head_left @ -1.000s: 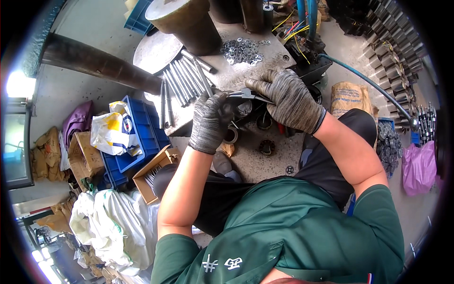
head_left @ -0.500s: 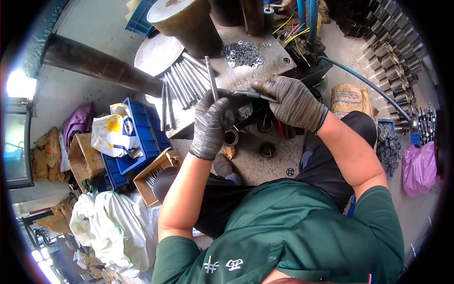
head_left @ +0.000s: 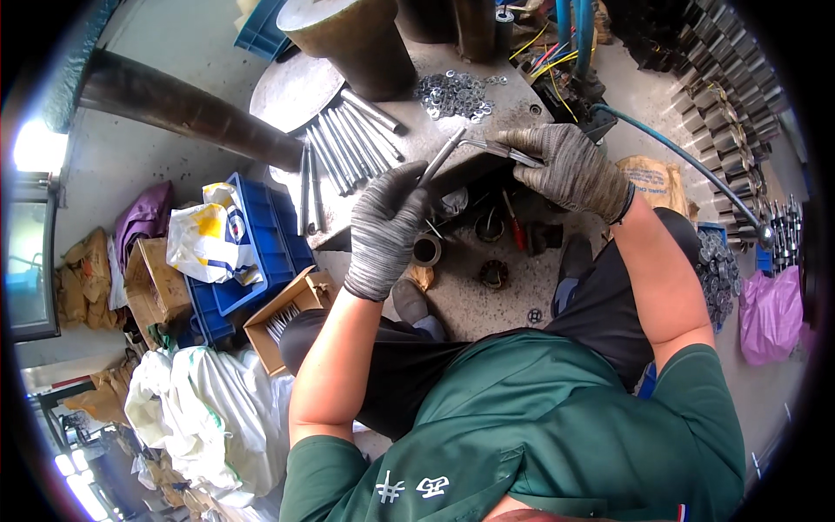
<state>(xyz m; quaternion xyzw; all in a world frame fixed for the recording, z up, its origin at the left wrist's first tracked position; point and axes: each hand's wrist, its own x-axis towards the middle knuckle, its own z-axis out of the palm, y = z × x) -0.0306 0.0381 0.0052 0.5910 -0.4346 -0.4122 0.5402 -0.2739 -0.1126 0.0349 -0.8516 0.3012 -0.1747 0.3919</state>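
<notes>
My left hand, in a grey striped glove, grips a slim metal rod that tilts up and to the right. My right hand, gloved the same way, is closed on a metal pair of pliers with a thin bent tip. That tip points left and meets or nearly meets the rod's upper end; whether they touch I cannot tell. Beyond my left hand, several loose metal rods lie side by side on the metal worktable. A heap of small metal rings rests farther back.
A thick metal column stands on the worktable. Blue crates and an open cardboard box are at the left. Below my hands are a red-handled screwdriver and a ring-shaped part. A blue hose curves at the right.
The rod in my left hand has tipped from nearly upright toward the right. My right hand has shifted right and slightly up, bringing the pliers' tip beside the rod's upper end.
</notes>
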